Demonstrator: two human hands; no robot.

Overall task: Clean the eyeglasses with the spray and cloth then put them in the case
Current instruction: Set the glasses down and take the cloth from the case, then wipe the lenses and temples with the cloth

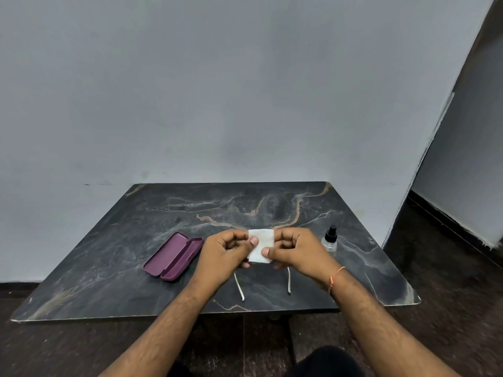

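Cloth (261, 246): pinched by left hand (227, 250) and right hand (296, 248)
Eyeglasses (289, 281): beneath cloth
Case (174, 256): open, left
Spray (330, 239): right

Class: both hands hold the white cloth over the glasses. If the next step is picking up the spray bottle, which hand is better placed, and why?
The right hand, probably. The clear spray bottle with black nozzle stands just beyond it on the dark marble table, while the left hand sits nearer the open purple glasses case. The white square cloth would stay with the left.

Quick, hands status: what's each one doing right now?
Left hand: pinches the white cloth by its left edge.
Right hand: pinches the cloth's right side, thumb on top.
Eyeglasses: mostly hidden under the hands; only the temples show.
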